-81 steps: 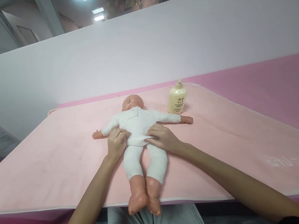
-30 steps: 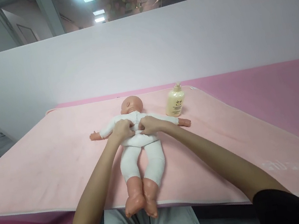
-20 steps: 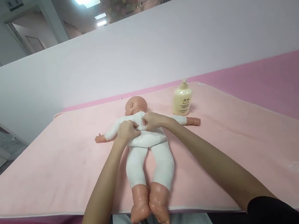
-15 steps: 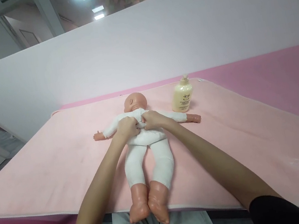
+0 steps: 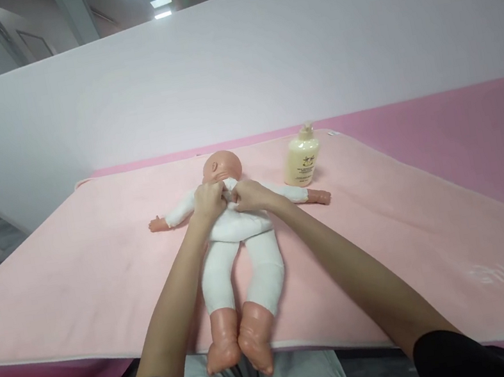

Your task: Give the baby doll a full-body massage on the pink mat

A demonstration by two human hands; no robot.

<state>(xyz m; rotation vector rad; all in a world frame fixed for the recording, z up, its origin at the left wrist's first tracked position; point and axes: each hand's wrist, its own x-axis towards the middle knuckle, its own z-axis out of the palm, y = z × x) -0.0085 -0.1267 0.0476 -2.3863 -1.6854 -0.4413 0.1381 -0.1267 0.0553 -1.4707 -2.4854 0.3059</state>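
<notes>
A: Since the earliest frame both hands have climbed from the doll's hips to its upper chest, just under the chin, at the centre of the frame.

B: Yes. The left hand (image 5: pixel 208 200) and the right hand (image 5: pixel 247 195) sit almost knuckle to knuckle, fingers curled tight and pinching the white garment (image 5: pixel 233 224) of the baby doll (image 5: pixel 235 243) near the collar.

A: It probably pays to keep the pinch small and close to the seam, and to keep the head steady.

B: The doll lies face up on the pink towel (image 5: pixel 76 271), arms spread, feet (image 5: pixel 238 347) hanging over the near edge at the lower centre.

A: That edge is the risk; a tug toward the person could slide the doll off.

B: The lotion bottle (image 5: pixel 301 157) stands upper right of centre, near the doll's arm. The right elbow has open towel to swing over, and the left side is open too.
</notes>
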